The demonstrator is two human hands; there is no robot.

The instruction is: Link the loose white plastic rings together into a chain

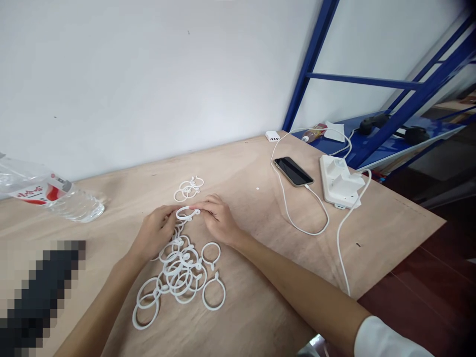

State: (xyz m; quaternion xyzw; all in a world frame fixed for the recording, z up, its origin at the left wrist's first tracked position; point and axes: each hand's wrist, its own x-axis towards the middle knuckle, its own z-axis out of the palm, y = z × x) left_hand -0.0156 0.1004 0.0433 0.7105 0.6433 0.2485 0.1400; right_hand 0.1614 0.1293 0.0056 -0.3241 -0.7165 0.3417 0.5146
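Observation:
A white plastic curtain ring [196, 212] with a small eyelet is held up between my two hands. My left hand [158, 229] is closed on its left side, with the fingertips at the rim. The fingers of my right hand [219, 218] are closed at its right side, near the eyelet. Below my hands, a loose pile of white curtain rings [186, 258] lies on the wooden table [256, 277], many of them overlapping. A smaller cluster of white rings [190, 189] lies just beyond my fingers.
A clear plastic bottle [80, 203] lies at the left. To the right are a phone [293, 171] on a white charging cable [323, 230], a power strip [334, 183] with plugs, and a small white charger [272, 136]. A blue metal frame [310, 59] rises behind the table's right corner.

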